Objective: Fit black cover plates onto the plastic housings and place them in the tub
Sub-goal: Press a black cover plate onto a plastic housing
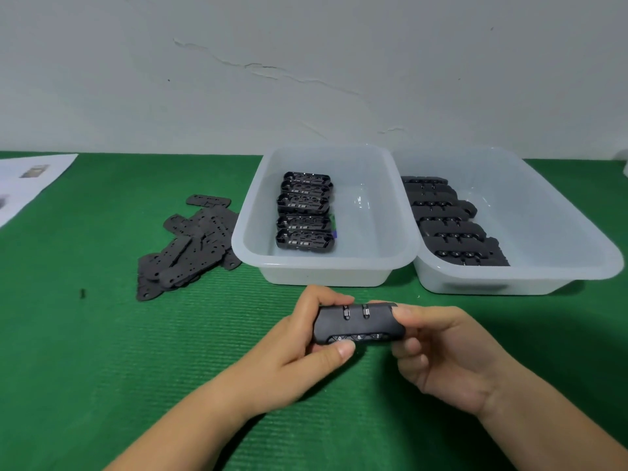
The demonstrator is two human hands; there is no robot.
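I hold one black plastic housing (358,322) above the green mat, in front of the tubs. My left hand (306,351) grips its left end, thumb on the front edge. My right hand (438,351) pinches its right end. The housing's solid face is up and number wheels show along its near side. A loose pile of flat black cover plates (190,243) lies on the mat to the left. The middle white tub (251,232) holds a row of several open housings (304,210). The right white tub (577,246) holds a row of several closed housings (452,222).
A green mat (102,351) covers the table up to a grey wall behind. Printed white paper (23,185) lies at the far left edge. The two tubs stand side by side, touching, at the back right.
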